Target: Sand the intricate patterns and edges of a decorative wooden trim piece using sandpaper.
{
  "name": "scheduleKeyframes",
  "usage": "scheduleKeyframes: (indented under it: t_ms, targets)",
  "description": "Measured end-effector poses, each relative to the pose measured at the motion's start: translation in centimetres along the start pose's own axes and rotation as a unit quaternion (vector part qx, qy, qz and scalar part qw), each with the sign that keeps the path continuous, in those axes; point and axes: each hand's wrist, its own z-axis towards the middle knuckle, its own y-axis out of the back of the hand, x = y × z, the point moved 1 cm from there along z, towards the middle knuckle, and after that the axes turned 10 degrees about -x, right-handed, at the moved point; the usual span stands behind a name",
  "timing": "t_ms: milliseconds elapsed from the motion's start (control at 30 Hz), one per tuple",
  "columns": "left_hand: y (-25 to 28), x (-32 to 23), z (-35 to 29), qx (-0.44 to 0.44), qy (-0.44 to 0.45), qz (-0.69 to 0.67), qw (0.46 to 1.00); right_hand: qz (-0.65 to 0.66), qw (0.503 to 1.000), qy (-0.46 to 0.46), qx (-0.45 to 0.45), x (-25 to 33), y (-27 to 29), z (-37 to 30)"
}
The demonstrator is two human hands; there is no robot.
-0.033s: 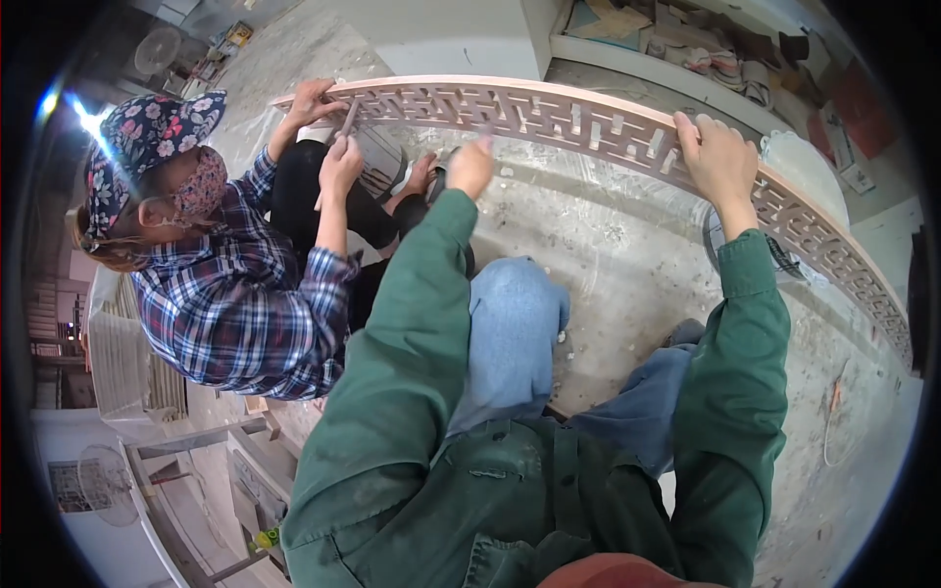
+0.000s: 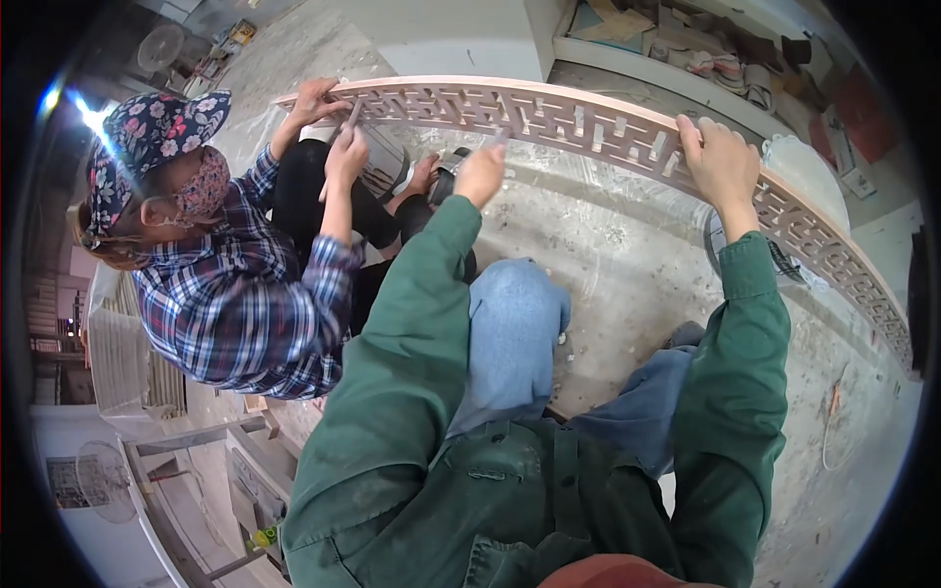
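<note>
A long, reddish-brown fretwork panel (image 2: 554, 110), with a pattern of cut-out openings, stretches across in front of me, standing on its edge. My right hand (image 2: 720, 167) is wrapped over its upper edge, thumb on the near side. Lower and to the left, my left hand (image 2: 480, 174) is closed, pointing up at the panel's face. A small, thin, blurred thing pokes from its fingertips; its kind cannot be made out. A co-worker's hand (image 2: 317, 100) holds the panel's left end, while their other hand (image 2: 345, 159) grips a slim stick-like tool (image 2: 354, 115) against the openings.
The co-worker (image 2: 235, 284), in a plaid shirt and flowered hat, sits close at my left. Buckets (image 2: 385, 165) stand under the panel. A low frame (image 2: 201, 441) is at lower left, with a wrapped stack (image 2: 123, 343) behind it. A cluttered shelf (image 2: 706, 49) lies beyond the panel.
My left hand has shifted slightly to the right, and the thing at its fingertips shows more clearly. My right hand keeps its hold on the panel.
</note>
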Motion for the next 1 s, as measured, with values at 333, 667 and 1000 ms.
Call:
scheduleKeyframes:
  t_ms: [333,667,1000]
  targets:
    - [1.7,7.4,-0.5,0.007,-0.138,0.082,0.987,0.082,0.996,0.019,-0.029,4.1,1.5,0.2]
    - [0.2,1.7,-0.1,0.005,0.104,-0.047,0.993,0.056,0.995,-0.021,0.077,1.4,1.1,1.1]
    - [0.0,0.9,0.2,0.032,0.074,-0.013,0.997,0.057,0.996,-0.024,0.064,0.7,1.1,0.3]
